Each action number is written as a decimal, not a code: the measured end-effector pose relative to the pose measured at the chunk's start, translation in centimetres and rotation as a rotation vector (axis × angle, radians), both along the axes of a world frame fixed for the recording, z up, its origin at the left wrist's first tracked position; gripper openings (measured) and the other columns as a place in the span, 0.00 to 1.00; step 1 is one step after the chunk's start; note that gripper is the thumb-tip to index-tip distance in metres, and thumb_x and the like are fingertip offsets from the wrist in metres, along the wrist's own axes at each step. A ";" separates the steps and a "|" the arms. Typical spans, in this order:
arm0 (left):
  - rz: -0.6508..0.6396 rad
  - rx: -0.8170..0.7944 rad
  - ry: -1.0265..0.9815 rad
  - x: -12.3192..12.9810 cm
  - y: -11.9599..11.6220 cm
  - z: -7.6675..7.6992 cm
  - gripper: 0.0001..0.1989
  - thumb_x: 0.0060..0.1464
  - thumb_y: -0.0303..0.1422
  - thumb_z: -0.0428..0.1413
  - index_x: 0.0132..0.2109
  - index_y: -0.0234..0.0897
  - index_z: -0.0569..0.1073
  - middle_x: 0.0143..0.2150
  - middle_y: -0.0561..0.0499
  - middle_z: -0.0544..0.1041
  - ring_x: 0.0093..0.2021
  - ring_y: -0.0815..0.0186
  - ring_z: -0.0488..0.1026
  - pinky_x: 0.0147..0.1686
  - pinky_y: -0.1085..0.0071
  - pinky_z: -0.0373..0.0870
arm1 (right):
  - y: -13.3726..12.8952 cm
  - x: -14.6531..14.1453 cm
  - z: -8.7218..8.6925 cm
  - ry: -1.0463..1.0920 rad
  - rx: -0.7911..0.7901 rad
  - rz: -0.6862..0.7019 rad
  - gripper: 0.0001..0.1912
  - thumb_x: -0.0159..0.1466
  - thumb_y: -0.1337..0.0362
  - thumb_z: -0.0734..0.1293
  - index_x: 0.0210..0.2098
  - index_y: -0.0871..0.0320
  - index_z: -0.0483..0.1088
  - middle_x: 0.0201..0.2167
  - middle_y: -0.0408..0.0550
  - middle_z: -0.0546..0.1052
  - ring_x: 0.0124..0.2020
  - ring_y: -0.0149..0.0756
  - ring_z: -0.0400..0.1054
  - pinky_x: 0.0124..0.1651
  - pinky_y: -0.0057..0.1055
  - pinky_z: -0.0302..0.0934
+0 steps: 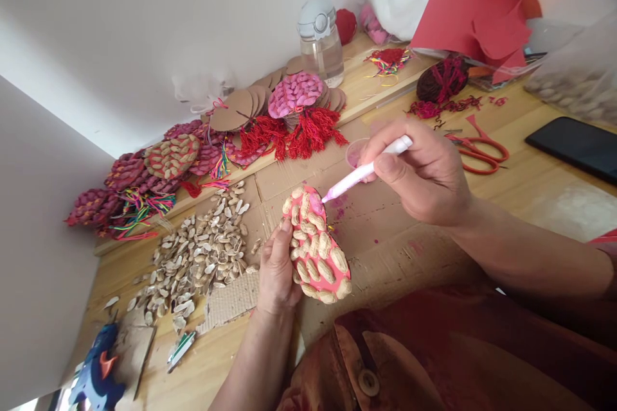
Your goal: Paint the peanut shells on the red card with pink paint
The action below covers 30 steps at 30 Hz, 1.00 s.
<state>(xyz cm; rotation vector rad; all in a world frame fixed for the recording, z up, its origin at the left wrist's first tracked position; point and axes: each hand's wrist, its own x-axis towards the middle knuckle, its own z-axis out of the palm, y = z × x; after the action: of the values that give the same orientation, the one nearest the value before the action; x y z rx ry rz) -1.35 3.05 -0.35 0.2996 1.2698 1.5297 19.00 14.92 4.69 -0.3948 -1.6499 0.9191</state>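
Note:
My left hand (pixel 278 264) grips the left edge of a gourd-shaped red board (pixel 326 279) with peanut shells (pixel 314 245) stuck over its face. The board is tilted toward me above the cardboard. Between the fingers and thumb of my right hand (pixel 424 173) is a white paint marker (pixel 359 176), its pink tip at the board's upper right edge. One peanut shell (pixel 315 204) near that tip is pink; the others are plain tan. Behind my right hand, a small round dish (pixel 355 153) with pink in it is partly hidden.
Loose peanut shells (pixel 207 250) lie left, near a blue glue gun (pixel 99 369). Finished-looking peanut pieces with tassels (pixel 171 157) and brown discs (pixel 236 108) line the back beside a water bottle (pixel 321 45). Orange scissors (pixel 482 151) and a black phone (pixel 576 146) lie right.

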 end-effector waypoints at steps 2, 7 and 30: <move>-0.002 0.000 0.001 0.0 0.0 0.0 0.22 0.42 0.47 0.76 0.39 0.38 0.84 0.31 0.53 0.85 0.24 0.66 0.80 0.27 0.71 0.76 | -0.1 0.0 -0.1 -0.004 -0.013 -0.010 0.06 0.73 0.58 0.68 0.40 0.50 0.75 0.30 0.43 0.75 0.33 0.39 0.70 0.45 0.45 0.70; -0.016 -0.002 -0.019 0.1 0.0 0.1 0.24 0.39 0.47 0.78 0.39 0.37 0.84 0.32 0.53 0.86 0.24 0.67 0.80 0.28 0.73 0.77 | -0.1 -0.1 -0.3 0.008 -0.018 -0.031 0.05 0.72 0.57 0.68 0.41 0.49 0.76 0.30 0.43 0.75 0.33 0.39 0.70 0.47 0.47 0.72; 0.075 0.060 0.052 0.2 -0.1 -0.5 0.20 0.47 0.45 0.76 0.42 0.37 0.85 0.36 0.51 0.88 0.29 0.67 0.83 0.34 0.73 0.80 | 2.5 1.9 0.3 -0.327 0.217 -0.609 0.08 0.71 0.56 0.69 0.36 0.51 0.75 0.32 0.46 0.79 0.37 0.42 0.70 0.44 0.43 0.59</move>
<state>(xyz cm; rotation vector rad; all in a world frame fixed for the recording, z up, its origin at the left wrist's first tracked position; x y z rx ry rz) -1.13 3.00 -0.82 0.3353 1.2896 1.6349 20.88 17.39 5.03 -0.8717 -1.7476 0.2241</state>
